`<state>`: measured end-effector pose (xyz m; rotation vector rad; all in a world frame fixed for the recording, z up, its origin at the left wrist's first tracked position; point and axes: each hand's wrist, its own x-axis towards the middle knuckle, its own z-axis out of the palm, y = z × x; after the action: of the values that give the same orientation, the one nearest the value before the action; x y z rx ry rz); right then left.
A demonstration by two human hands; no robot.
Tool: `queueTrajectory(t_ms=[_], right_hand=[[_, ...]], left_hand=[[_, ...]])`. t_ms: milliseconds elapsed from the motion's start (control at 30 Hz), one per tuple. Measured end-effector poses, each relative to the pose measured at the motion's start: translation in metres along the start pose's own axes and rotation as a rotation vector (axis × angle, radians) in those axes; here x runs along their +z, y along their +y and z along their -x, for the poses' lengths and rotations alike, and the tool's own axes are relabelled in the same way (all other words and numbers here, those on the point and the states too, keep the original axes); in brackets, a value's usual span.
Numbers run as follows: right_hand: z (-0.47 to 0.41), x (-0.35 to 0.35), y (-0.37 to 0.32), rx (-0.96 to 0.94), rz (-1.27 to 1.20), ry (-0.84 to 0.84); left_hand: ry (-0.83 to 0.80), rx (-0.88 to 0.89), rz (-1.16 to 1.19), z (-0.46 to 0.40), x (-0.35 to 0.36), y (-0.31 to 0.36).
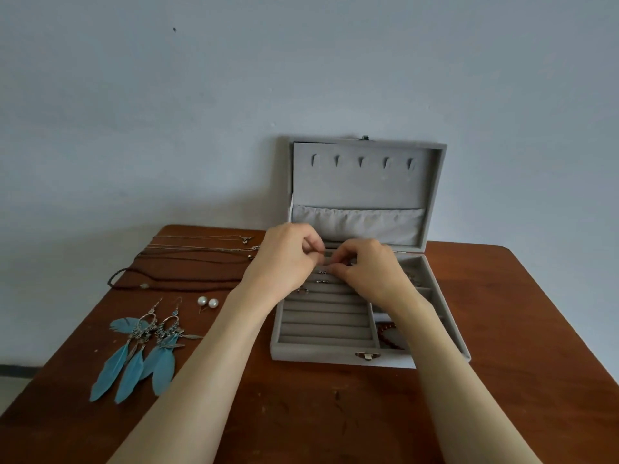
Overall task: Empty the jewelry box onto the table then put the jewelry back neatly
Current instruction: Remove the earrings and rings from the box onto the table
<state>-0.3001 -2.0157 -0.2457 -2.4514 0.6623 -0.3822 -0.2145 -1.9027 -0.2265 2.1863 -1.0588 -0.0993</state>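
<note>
A grey velvet jewelry box (pixel 321 354) stands open on the brown table (pixel 301 413), its lid upright against the wall. My left hand (pixel 284 259) and my right hand (pixel 368 269) meet over the far rows of the ring rolls, fingertips pinched together on a small silver piece; what it is I cannot tell. A few small silver items (pixel 322 281) sit in the rolls below the fingers. A red-brown bead bracelet (pixel 388 336) lies in a right compartment, partly hidden by my right forearm.
Left of the box lie two blue feather earrings (pixel 140 353), two pearl studs (pixel 207 302), and several thin necklaces and dark cords (pixel 187 262). The wall is close behind the box. The table's right edge runs diagonally at the right.
</note>
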Motion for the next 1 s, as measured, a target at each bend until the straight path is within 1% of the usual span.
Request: queueTrajectory(t_ms=[133,200,267,333,400,467,500,700,900,1000], right_hand=[[0.007,-0.009,-0.015,-0.027,-0.185,0.05],[0.013,-0.012,-0.03,-0.058,-0.272,0.022],[0.018,-0.007,-0.046,-0.081,-0.31,-0.047],[0.022,0.01,-0.058,-0.079,-0.273,-0.09],[0.024,0.033,-0.065,-0.067,-0.122,-0.053],[0.026,0.049,-0.069,-0.049,0.039,-0.038],[0.026,0.054,-0.07,-0.034,0.069,-0.041],[0.024,0.059,-0.07,0.001,0.053,-0.032],[0.024,0.06,-0.068,-0.016,0.103,-0.021],[0.023,0.06,-0.067,-0.024,0.126,-0.027]], left_hand=[[0.036,-0.06,0.099,0.01,-0.038,-0.001],[0.043,-0.113,0.119,0.018,-0.057,-0.012],[-0.012,-0.177,0.064,0.024,-0.069,-0.025],[-0.086,-0.275,-0.029,0.027,-0.072,-0.039],[-0.154,-0.352,-0.084,0.029,-0.072,-0.048],[-0.226,-0.367,-0.104,0.03,-0.068,-0.053],[-0.251,-0.367,-0.111,0.03,-0.067,-0.055],[-0.326,-0.37,-0.079,0.03,-0.065,-0.061],[-0.349,-0.389,-0.099,0.028,-0.056,-0.056],[-0.334,-0.39,-0.09,0.028,-0.056,-0.057]])
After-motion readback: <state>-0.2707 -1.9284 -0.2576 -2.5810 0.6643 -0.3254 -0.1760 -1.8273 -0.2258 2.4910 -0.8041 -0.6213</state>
